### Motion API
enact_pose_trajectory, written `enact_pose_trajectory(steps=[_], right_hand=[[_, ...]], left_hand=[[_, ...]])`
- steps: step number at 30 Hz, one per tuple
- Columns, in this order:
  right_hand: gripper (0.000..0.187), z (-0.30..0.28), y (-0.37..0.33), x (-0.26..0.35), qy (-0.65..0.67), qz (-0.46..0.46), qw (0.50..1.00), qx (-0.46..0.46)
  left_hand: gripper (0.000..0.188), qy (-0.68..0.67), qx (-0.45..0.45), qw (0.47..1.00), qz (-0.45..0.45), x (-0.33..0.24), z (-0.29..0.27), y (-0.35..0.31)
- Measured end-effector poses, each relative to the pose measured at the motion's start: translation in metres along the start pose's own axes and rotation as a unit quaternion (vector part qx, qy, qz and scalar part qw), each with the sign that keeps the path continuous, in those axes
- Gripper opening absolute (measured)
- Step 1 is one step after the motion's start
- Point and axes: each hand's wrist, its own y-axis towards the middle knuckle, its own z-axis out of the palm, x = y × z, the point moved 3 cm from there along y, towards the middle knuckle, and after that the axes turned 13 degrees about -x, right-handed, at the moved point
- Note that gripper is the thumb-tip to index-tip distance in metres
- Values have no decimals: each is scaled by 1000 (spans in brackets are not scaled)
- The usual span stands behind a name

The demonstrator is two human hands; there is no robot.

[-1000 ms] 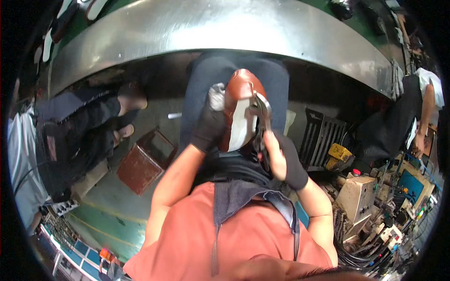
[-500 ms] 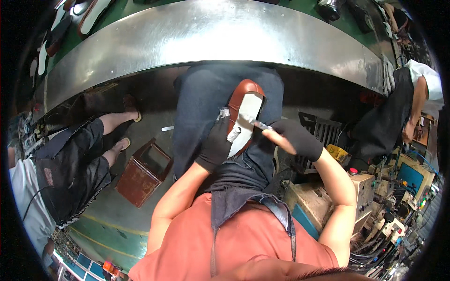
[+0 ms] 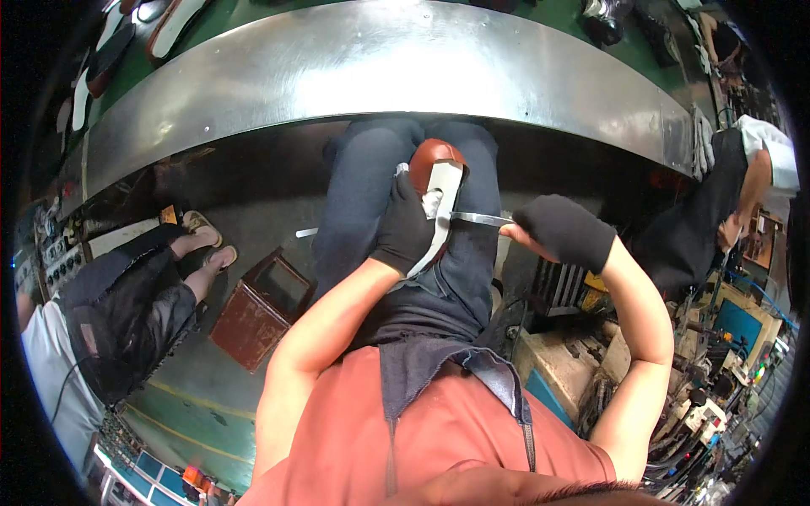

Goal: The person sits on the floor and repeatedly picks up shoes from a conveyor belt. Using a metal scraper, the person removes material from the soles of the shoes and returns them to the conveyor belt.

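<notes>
A reddish-brown leather shoe (image 3: 436, 154) lies over my lap, its toe pointing away from me. A long white piece (image 3: 445, 177) runs along the side of it that faces up. My left hand (image 3: 405, 223), in a black fingerless glove with pale wraps on the fingertips, grips the shoe from its left side. In my right hand (image 3: 564, 232), also gloved in black, is a flat metal blade (image 3: 481, 218), pinched by its right end. Its far end reaches the right edge of the white piece; whether it touches is hard to tell.
Ahead of my knees curves a metal bench edge (image 3: 354, 72), with several shoes beyond it on a green surface. A brown box-like stool (image 3: 260, 310) stands to the left, near another person's legs (image 3: 198, 266). Machinery (image 3: 582, 363) crowds the right, where another person (image 3: 688, 223) is.
My right hand has drawn away to the right with the blade, so more of the blade shows. The shoe has tilted, and my left hand has shifted a little right and farther over it.
</notes>
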Motion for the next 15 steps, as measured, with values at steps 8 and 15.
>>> enact_pose_trajectory(steps=[8, 15], right_hand=[[32, 95, -13, 24, 165, -2, 980, -113], [40, 151, -67, 11, 246, 183, 952, 8]], left_hand=[[89, -105, 137, 985, 23, 35, -36, -85], [44, -356, 108, 870, -324, 74, -14, -108]])
